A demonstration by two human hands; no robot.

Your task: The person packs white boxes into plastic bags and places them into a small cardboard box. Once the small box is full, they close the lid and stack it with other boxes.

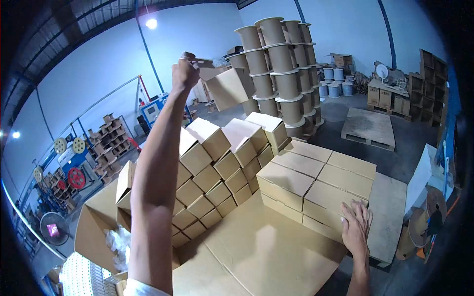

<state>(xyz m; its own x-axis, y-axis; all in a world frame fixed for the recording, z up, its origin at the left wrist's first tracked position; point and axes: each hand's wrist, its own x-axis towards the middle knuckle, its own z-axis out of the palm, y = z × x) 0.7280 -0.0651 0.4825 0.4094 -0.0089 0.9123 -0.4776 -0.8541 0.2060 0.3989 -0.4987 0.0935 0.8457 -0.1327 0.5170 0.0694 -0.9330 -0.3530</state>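
Note:
Raised high and stretched far forward, my left hand is closed on the edge of a brown cardboard box, which hangs tilted in the air. Below it, stacked cardboard boxes stand in a stepped pile, several with pale lids on top. My right hand lies with fingers spread on the near right corner of a neat block of closed boxes. Both groups border a flat cardboard surface in front of me.
Tall stacked cardboard spools rise behind the boxes. A wooden pallet lies on the floor at right, near loose reels. An open carton with clear plastic is at lower left. Machinery and a fan stand farther left.

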